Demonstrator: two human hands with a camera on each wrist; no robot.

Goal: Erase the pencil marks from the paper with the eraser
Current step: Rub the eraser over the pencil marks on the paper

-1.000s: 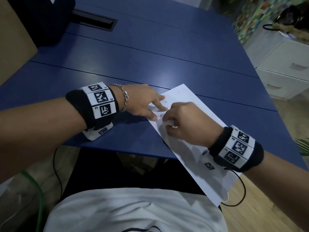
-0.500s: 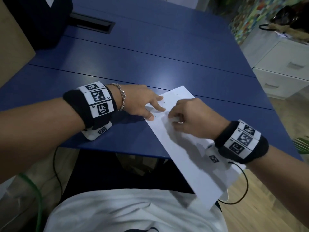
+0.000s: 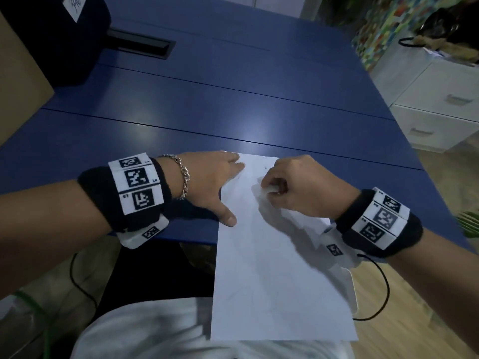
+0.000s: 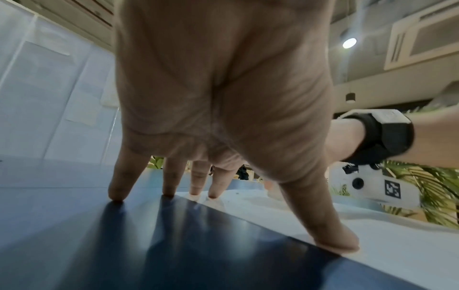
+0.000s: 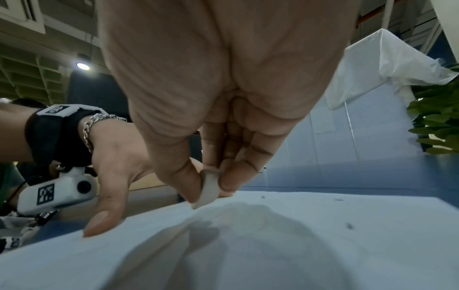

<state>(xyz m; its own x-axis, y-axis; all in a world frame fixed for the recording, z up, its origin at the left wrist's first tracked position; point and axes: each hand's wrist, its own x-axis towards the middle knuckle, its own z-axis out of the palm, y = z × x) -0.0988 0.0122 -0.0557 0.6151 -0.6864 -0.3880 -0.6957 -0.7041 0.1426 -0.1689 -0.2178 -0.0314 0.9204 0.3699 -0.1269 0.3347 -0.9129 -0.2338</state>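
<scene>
Right hand (image 3: 300,187) pinches the small white eraser (image 5: 209,189) between thumb and fingertips, its lower edge touching the paper (image 3: 272,275) near the sheet's far end. Left hand (image 3: 210,182) lies spread and flat, thumb and two fingers pressing the paper's left edge, the other fingertips on the blue table (image 3: 233,104). Paper's near end overhangs the table edge toward the person's lap. Off right, a white drawer unit (image 3: 435,107); far left, a dark box (image 3: 51,35).

A blue table (image 3: 233,104) carries the white paper (image 3: 272,281); a dark box (image 3: 64,35) stands far-left.
</scene>
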